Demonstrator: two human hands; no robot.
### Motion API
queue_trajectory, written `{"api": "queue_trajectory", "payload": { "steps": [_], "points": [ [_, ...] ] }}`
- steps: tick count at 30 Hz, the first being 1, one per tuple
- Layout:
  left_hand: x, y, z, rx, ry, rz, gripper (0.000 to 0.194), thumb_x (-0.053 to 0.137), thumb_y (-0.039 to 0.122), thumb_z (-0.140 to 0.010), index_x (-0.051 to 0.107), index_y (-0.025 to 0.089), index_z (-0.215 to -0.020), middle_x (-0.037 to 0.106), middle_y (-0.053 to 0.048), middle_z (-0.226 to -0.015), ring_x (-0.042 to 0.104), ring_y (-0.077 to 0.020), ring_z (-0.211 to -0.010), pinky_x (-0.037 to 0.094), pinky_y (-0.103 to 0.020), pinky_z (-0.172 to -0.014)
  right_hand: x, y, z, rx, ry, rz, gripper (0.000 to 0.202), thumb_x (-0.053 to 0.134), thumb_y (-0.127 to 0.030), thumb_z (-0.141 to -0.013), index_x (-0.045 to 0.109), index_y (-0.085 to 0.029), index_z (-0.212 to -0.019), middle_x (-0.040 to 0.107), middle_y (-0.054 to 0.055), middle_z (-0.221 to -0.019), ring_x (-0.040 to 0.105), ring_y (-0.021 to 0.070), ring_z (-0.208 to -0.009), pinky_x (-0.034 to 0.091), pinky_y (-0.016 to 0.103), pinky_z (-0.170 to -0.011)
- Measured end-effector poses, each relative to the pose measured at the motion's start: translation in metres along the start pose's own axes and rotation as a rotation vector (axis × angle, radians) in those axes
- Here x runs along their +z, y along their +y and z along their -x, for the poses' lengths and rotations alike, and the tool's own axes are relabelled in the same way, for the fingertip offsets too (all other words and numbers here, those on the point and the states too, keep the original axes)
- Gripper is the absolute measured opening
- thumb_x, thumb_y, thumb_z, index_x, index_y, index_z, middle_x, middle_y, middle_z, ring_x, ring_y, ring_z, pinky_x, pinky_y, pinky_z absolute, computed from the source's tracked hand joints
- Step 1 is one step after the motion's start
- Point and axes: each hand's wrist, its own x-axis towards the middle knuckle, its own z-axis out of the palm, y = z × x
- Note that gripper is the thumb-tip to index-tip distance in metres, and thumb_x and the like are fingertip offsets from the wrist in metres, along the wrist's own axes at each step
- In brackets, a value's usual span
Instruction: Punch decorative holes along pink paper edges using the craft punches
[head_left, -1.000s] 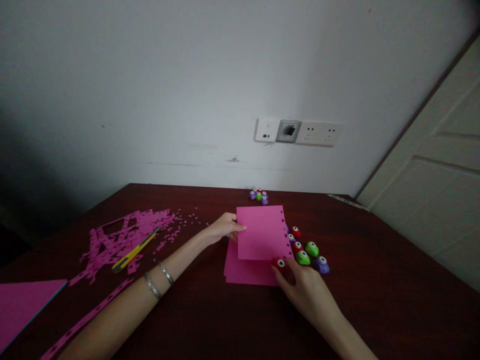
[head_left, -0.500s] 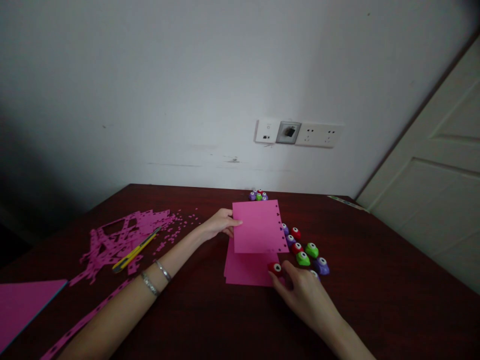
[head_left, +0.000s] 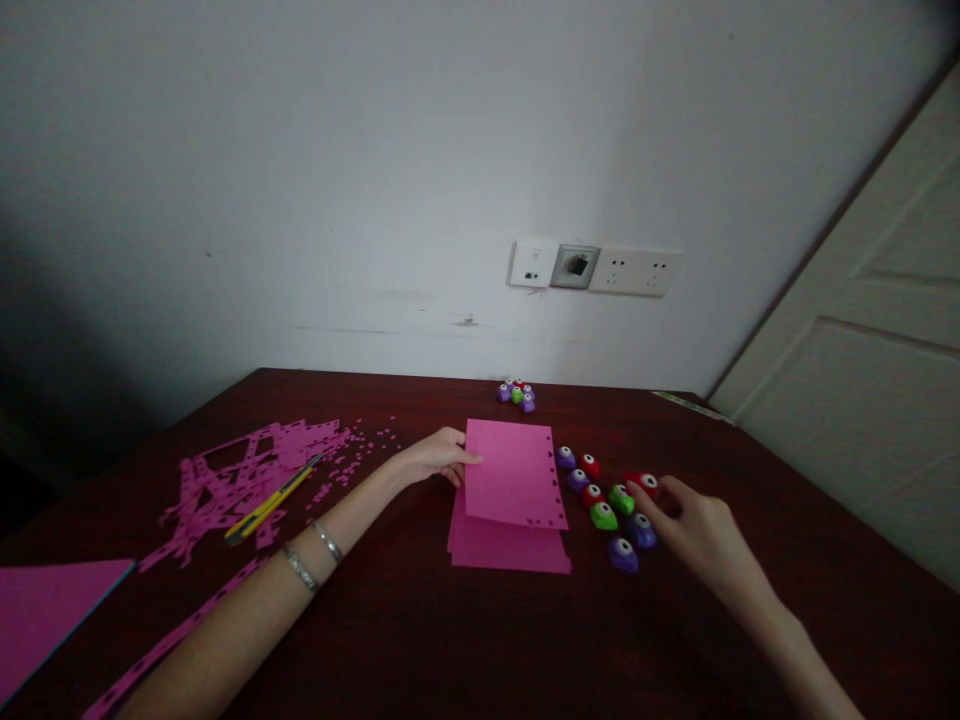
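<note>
Near the middle of the table, my left hand [head_left: 442, 457] pinches the left edge of a pink sheet [head_left: 511, 470], which has small holes along its right and lower edges. Beneath it lie more pink sheets [head_left: 510, 545]. My right hand [head_left: 686, 510] grips a red punch [head_left: 646, 484] with a white eye-like top, held between thumb and fingers at the right of a loose group. In that group are a green punch [head_left: 604, 516], a purple punch [head_left: 623, 554] and several others.
Punched pink strips [head_left: 247, 475] and small pink bits lie on the left, with a yellow cutter [head_left: 274, 500] across them. A larger pink sheet [head_left: 56, 610] is at the left front. Several punches [head_left: 517, 395] stand near the wall sockets [head_left: 626, 272].
My right hand has moved right, away from the sheet, carrying the red punch. The held sheet has dropped slightly, and its lower edge now shows holes near the right corner.
</note>
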Motion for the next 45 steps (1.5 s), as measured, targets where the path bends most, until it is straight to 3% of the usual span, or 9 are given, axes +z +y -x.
{"api": "queue_trajectory", "payload": {
  "steps": [5, 10, 14, 19, 23, 30, 39, 45],
  "points": [
    [0.002, -0.003, 0.002, -0.076, -0.065, -0.026, 0.028, 0.069, 0.028, -0.066, 0.063, 0.008, -0.084, 0.067, -0.007, -0.063, 0.061, -0.013, -0.051, 0.049, -0.024, -0.05, -0.002, 0.046, -0.012, 0.105, -0.146, 0.076, 0.035, 0.046, -0.051, -0.078, 0.06, -0.019, -0.069, 0.066, 0.009, -0.066, 0.063, 0.0238, -0.062, 0.04, 0.029, -0.057],
    [0.003, -0.004, 0.005, -0.124, -0.119, -0.212, 0.026, 0.065, 0.031, -0.068, 0.064, 0.01, -0.083, 0.067, -0.007, -0.061, 0.062, -0.0146, -0.05, 0.046, -0.023, -0.047, 0.005, 0.06, -0.013, 0.112, -0.237, 0.057, 0.037, 0.046, -0.049, -0.078, 0.063, -0.018, -0.069, 0.068, 0.012, -0.069, 0.064, 0.0253, -0.065, 0.041, 0.03, -0.058],
    [0.004, -0.005, 0.003, -0.201, -0.131, -0.45, 0.019, 0.058, 0.029, -0.072, 0.06, 0.011, -0.065, 0.061, -0.005, -0.048, 0.059, -0.0154, -0.044, 0.045, -0.025, -0.044, 0.007, 0.059, -0.013, 0.1, -0.25, 0.029, 0.036, 0.047, -0.048, -0.078, 0.063, -0.018, -0.066, 0.068, 0.011, -0.066, 0.064, 0.0248, -0.063, 0.042, 0.03, -0.056],
    [0.005, -0.009, 0.002, -0.117, -0.036, -0.694, 0.027, 0.057, 0.032, -0.071, 0.055, 0.014, -0.051, 0.056, -0.002, -0.04, 0.05, -0.0114, -0.033, 0.039, -0.022, -0.037, 0.007, 0.057, -0.011, 0.078, -0.263, 0.014, 0.035, 0.048, -0.046, -0.078, 0.063, -0.018, -0.064, 0.067, 0.01, -0.062, 0.064, 0.0241, -0.059, 0.042, 0.03, -0.056],
    [0.006, -0.01, 0.005, -0.052, 0.022, -0.762, 0.032, 0.059, 0.037, -0.069, 0.053, 0.016, -0.047, 0.055, -0.002, -0.038, 0.049, -0.0111, -0.032, 0.036, -0.02, -0.036, 0.01, 0.058, -0.011, 0.073, -0.265, 0.032, 0.035, 0.048, -0.046, -0.078, 0.063, -0.018, -0.064, 0.067, 0.01, -0.063, 0.063, 0.0239, -0.059, 0.041, 0.03, -0.056],
    [0.011, -0.002, 0.013, -0.068, 0.145, -0.877, 0.039, 0.062, 0.039, -0.067, 0.046, 0.017, -0.039, 0.053, -0.002, -0.037, 0.048, -0.0114, -0.032, 0.039, -0.023, -0.042, 0.011, 0.058, -0.01, 0.097, -0.289, 0.046, 0.035, 0.049, -0.048, -0.077, 0.061, -0.018, -0.062, 0.066, 0.009, -0.062, 0.063, 0.0224, -0.058, 0.04, 0.029, -0.054],
    [0.016, 0.004, 0.016, -0.074, 0.166, -0.893, 0.037, 0.062, 0.039, -0.066, 0.048, 0.017, -0.04, 0.055, -0.001, -0.041, 0.047, -0.0112, -0.034, 0.04, -0.025, -0.046, -0.002, 0.048, -0.006, 0.154, -0.264, 0.033, 0.042, 0.046, -0.056, -0.077, 0.06, -0.02, -0.058, 0.064, 0.007, -0.057, 0.062, 0.0214, -0.055, 0.04, 0.027, -0.051],
    [0.014, 0.006, 0.011, 0.078, 0.113, -0.714, 0.03, 0.056, 0.038, -0.072, 0.055, 0.015, -0.053, 0.057, -0.001, -0.047, 0.048, -0.0087, -0.036, 0.037, -0.021, -0.043, -0.009, 0.027, 0.0, 0.057, -0.046, 0.071, 0.037, 0.04, -0.051, -0.084, 0.057, -0.023, -0.068, 0.059, 0.002, -0.052, 0.058, 0.0181, -0.049, 0.037, 0.026, -0.051]
  ]
}}
